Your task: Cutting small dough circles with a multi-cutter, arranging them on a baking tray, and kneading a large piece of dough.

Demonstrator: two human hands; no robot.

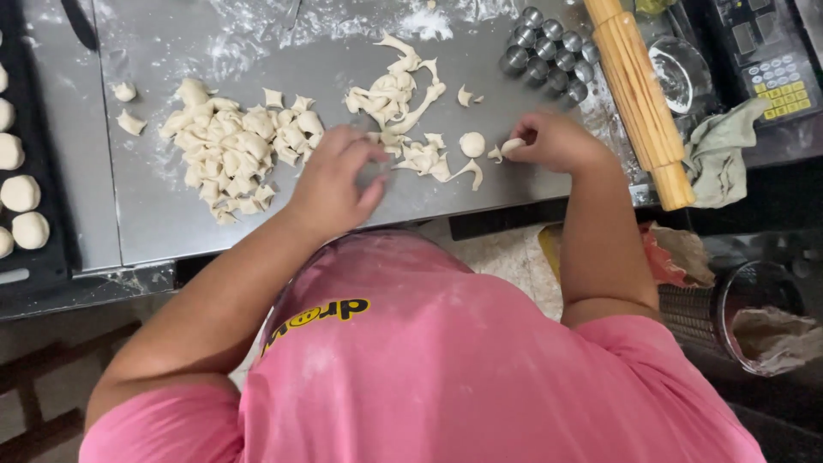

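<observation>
dough scrap (511, 147) | long axis left-right | right hand (557, 141) pinches it | left hand (330, 184) loosely curled, empty

I am counting two hands over the bench (480, 210): the left hand (333, 182) and the right hand (555, 141). I am seeing one wooden rolling pin (641, 99), one cluster of nine small metal cups (551, 53), one crumpled cloth (720, 153), and one round dough disc (471, 144). On the dark tray (39, 257) I am making out six dough balls (21, 193), some cut off by the edge.
</observation>
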